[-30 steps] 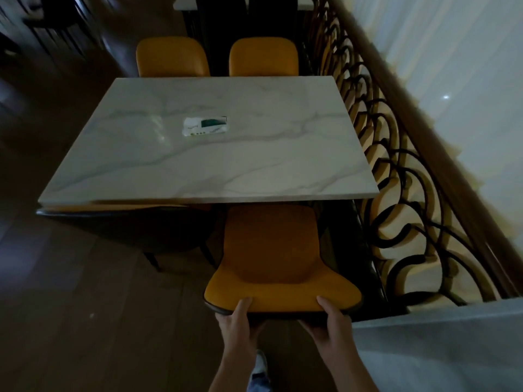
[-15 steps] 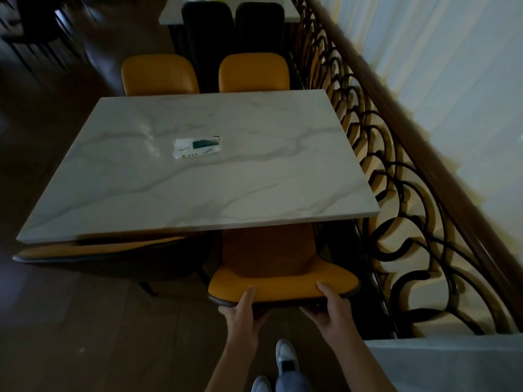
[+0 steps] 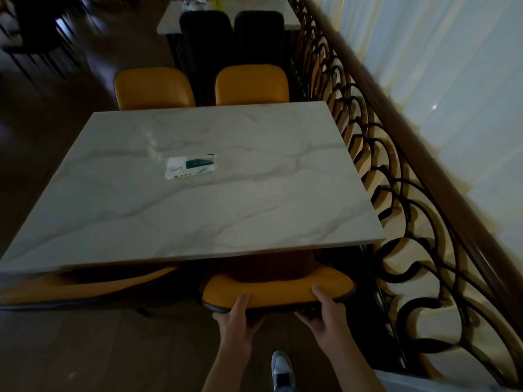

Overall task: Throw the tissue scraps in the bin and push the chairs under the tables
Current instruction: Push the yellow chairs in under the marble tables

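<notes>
Dim restaurant floor of dark wood, seen from a camera on a person's head looking forward and down. A white marble table (image 3: 198, 193) fills the middle of the view. On it, left of centre, lies a small white and green tissue packet (image 3: 190, 167); no loose tissue scraps and no bin can be seen. Along the right runs a black wrought-iron railing (image 3: 396, 193) with a wooden handrail, and pale curtains beyond it.

At the far edge of the table stand two yellow chairs (image 3: 154, 87), backs close against it. Beyond them are two black chairs (image 3: 206, 38) at a second white table (image 3: 226, 12).

At the near edge, a yellow chair (image 3: 278, 290) sits with its seat mostly under the tabletop; only the backrest's top shows. Another yellow chair (image 3: 85, 287) to its left is likewise tucked in, though its back sticks out a little.

The left hand (image 3: 237, 321) grips the top edge of the near right chair's back, thumb on top, fingers curled underneath. The right hand (image 3: 325, 314) does the same further right. A white shoe (image 3: 280, 366) shows between the forearms.

The step in hand appears to be pushing this chair under the table, and it looks nearly finished. The next move probably calls for a short final push until the back meets the table edge, then letting go and checking the left chair.
</notes>
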A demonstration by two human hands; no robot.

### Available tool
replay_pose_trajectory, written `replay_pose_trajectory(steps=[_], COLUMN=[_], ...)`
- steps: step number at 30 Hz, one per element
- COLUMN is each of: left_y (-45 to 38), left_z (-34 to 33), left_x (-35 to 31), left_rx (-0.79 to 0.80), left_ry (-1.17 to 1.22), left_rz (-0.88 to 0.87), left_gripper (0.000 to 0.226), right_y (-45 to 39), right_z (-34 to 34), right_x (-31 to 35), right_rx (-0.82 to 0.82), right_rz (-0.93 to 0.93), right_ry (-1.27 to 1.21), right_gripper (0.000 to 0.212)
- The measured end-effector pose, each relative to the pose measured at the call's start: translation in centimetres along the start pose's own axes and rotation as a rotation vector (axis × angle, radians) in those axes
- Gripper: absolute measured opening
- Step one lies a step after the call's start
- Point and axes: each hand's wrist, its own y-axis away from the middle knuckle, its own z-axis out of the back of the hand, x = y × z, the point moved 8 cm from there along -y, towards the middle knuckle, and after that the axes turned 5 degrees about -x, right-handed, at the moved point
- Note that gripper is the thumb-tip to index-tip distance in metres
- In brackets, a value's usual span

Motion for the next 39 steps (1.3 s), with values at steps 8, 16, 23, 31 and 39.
replay_pose_trajectory(steps=[8,16,23,31,39], left_y=[-2.5,-2.0,-1.8,-1.7,-1.3], left_z=[-1.3,-2.5,-2.8,-2.5,-2.1], left_x=[-2.6,-1.8,-1.7,-1.9,-1.8], left_rx=[-0.001,0.007,0.007,-0.017,-0.131], left_ry=[-0.021,0.008,0.022,-0.011,-0.021], left_rz=[-0.017,-0.02,-0.006,-0.015,0.047], left_gripper=[0.083,0.083,0.089,0.083,0.088], right_y=[-1.9,-3.0,-2.9,-2.2,-1.8], right_z=[-2.8,-2.5,-2.3,-2.4,-1.5], right_x=[0.3,1.6,1.8,2.0,2.2], right_rx=[0.013,0.024,0.037,0.04,-0.067], right_rz=[-0.012,0.007,-0.024,-0.059,-0.175], right_ry=[-0.021,0.02,0.003,0.044,0.149], right_gripper=[0.047,0.047,0.044,0.061,0.066])
